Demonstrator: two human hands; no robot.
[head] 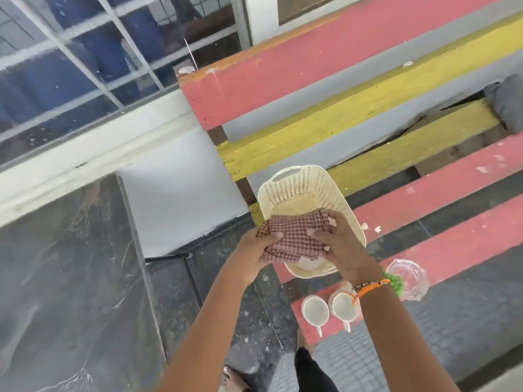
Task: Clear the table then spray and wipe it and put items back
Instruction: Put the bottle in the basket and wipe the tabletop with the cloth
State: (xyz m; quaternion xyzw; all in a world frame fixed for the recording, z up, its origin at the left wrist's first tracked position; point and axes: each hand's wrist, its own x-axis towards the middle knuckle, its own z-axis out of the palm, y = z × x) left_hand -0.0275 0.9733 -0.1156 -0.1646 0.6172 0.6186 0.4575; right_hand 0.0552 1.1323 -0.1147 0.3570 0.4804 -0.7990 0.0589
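left hand (254, 247): grips checkered cloth (294, 239) edge;
right hand (336, 241): fingers curled on cloth;
basket (300, 188): under grip

A basket (304, 193) sits on the worktop (452, 190), with a cloth (294, 236) over its near rim. Two cups (315, 309) stand side by side nearer, a bag (410, 278) to their right.

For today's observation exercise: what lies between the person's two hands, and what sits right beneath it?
In the head view, a folded checked cloth lies between the left hand and right hand, both gripping it. Right beneath sits a cream plastic basket on the slatted bench.
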